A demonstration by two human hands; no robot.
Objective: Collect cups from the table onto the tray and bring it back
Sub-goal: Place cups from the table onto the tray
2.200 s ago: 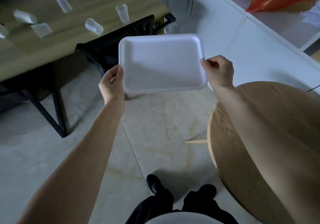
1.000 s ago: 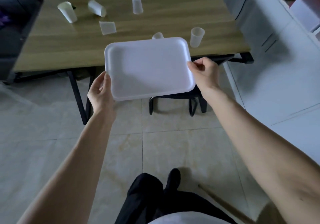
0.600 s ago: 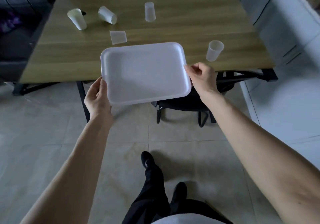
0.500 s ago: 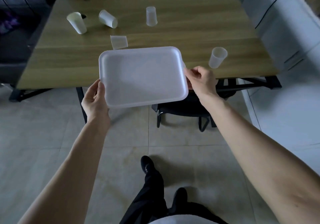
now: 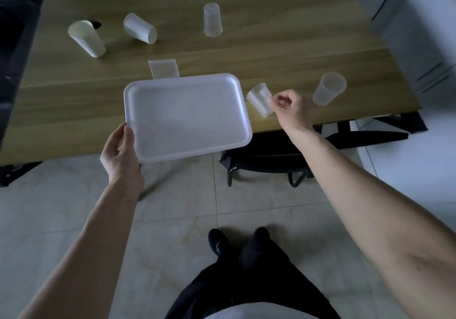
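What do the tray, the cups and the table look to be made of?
Tray: probably foam or matte plastic; white, dull, with a soft rounded rim. Cups, such as the one by the right hand: thin plastic, frosted and translucent, since the table shows through faintly. Table: wood or wood-look laminate, matte, with straight grain lines; which one is unclear.

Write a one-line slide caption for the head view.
Left hand holds an empty white tray while the right hand reaches a cup near the table edge.
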